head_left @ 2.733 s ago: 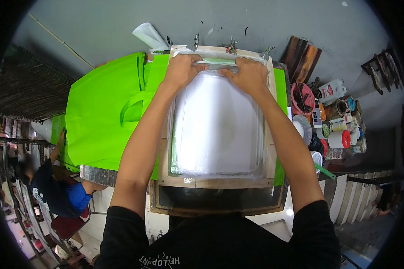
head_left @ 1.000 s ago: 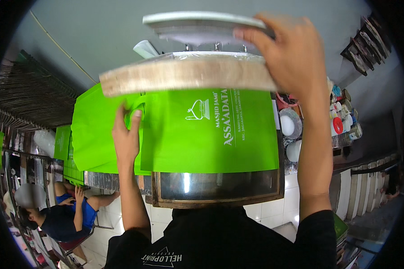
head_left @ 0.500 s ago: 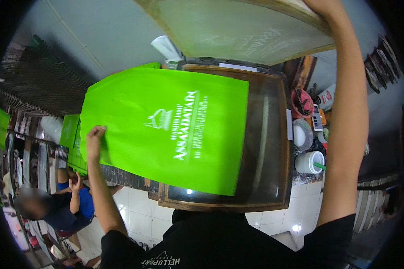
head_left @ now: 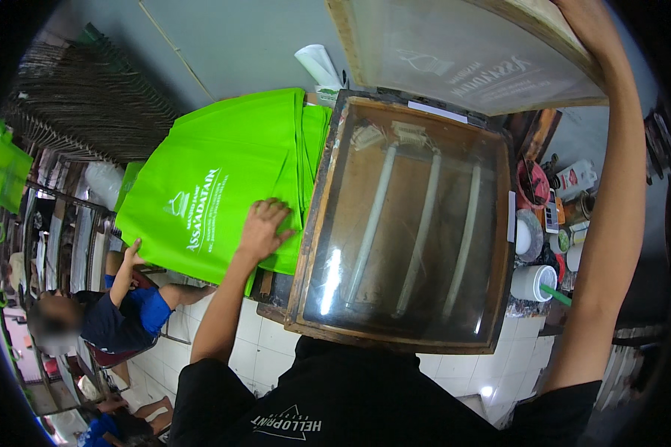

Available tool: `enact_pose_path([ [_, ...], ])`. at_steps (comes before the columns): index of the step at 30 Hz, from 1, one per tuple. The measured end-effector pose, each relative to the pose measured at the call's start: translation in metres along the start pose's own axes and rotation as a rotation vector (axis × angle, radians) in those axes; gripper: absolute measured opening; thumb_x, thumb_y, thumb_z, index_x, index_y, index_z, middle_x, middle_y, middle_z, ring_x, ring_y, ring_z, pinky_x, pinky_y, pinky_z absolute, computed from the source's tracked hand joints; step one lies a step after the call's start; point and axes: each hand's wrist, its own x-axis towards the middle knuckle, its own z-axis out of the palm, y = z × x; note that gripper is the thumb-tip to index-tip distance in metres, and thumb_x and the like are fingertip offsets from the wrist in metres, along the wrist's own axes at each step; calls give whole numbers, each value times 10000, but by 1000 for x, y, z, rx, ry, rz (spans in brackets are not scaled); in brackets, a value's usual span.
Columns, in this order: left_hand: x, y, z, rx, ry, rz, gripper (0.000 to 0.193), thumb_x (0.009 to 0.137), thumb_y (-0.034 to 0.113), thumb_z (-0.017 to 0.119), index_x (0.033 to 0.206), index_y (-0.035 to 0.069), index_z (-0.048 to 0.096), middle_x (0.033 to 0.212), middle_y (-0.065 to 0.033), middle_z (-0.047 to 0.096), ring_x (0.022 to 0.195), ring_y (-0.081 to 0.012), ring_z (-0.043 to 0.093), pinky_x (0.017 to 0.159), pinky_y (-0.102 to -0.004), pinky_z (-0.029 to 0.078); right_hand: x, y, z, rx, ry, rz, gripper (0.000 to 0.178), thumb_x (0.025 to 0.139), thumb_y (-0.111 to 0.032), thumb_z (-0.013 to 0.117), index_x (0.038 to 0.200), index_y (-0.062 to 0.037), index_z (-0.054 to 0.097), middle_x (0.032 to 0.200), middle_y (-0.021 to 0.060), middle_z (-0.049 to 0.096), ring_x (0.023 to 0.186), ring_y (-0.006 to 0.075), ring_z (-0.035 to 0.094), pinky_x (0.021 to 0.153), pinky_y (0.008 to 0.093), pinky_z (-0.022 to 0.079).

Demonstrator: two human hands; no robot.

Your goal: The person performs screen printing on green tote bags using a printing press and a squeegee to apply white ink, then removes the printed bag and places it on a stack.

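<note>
My left hand point(head_left: 265, 229) rests with fingers spread on bright green fabric bags, at the right side of a bag with white print point(head_left: 235, 164). A co-worker's hand point(head_left: 132, 252) grips that bag's near left edge. More green bags lie beneath it. At the upper right, my right hand point(head_left: 587, 28) holds the edge of a raised screen-printing frame point(head_left: 455, 56), its fingertips partly out of sight. The frame tilts up over the far side of a wooden box with a glass top point(head_left: 447, 208); light tubes show under the glass.
Right of the box stand a white tub with a green stick point(head_left: 531, 283), a pink bowl point(head_left: 532, 182) and a white bottle point(head_left: 575, 177). A paper roll point(head_left: 318, 65) is at the back. The co-worker point(head_left: 119, 320) sits at left, near dark racks point(head_left: 89, 112).
The printed bag has moved left off the glass onto the other bags. My left hand has moved right and opened. The co-worker's hand now holds the bag's edge. The frame stays raised.
</note>
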Motion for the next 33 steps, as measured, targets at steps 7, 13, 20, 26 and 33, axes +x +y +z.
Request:
enact_pose_path([
  [7, -17, 7, 26, 32, 154, 31, 365, 820, 223, 746, 1099, 14, 640, 1264, -201, 616, 1227, -381, 554, 1102, -499, 394, -15, -10, 18, -36, 104, -145, 295, 838, -223, 787, 880, 67, 753, 687, 124, 693, 612, 167, 602, 603, 362, 475],
  [13, 0, -9, 14, -848, 513, -838, 150, 932, 151, 613, 937, 6, 650, 903, -15, 663, 823, -173, 583, 795, -303, 453, -7, -7, 12, 3, 51, -116, 325, 833, -229, 785, 900, 86, 746, 713, 163, 705, 631, 187, 616, 619, 373, 485],
  [20, 16, 11, -63, -1256, 969, -878, 89, 918, 76, 606, 832, 59, 620, 817, 34, 589, 755, -101, 500, 729, -236, 393, -13, -3, 11, 1, 68, -167, 376, 825, -257, 780, 938, 100, 743, 762, 223, 718, 668, 235, 645, 666, 397, 511],
  [26, -6, 40, -22, -1438, 878, -882, 50, 854, -9, 617, 873, 37, 618, 823, -28, 632, 754, -134, 537, 757, -266, 429, 2, -2, 6, 62, -61, -111, 456, 814, -294, 784, 997, 120, 735, 855, 293, 728, 745, 311, 699, 734, 422, 540],
  [33, 36, 154, -44, -1330, 131, -359, 55, 962, 39, 639, 1017, 40, 648, 1181, -98, 720, 1294, -251, 594, 1117, -394, 413, 5, 17, -4, 14, -64, -140, 488, 818, -317, 782, 1031, 120, 733, 922, 307, 730, 813, 359, 719, 801, 426, 550],
])
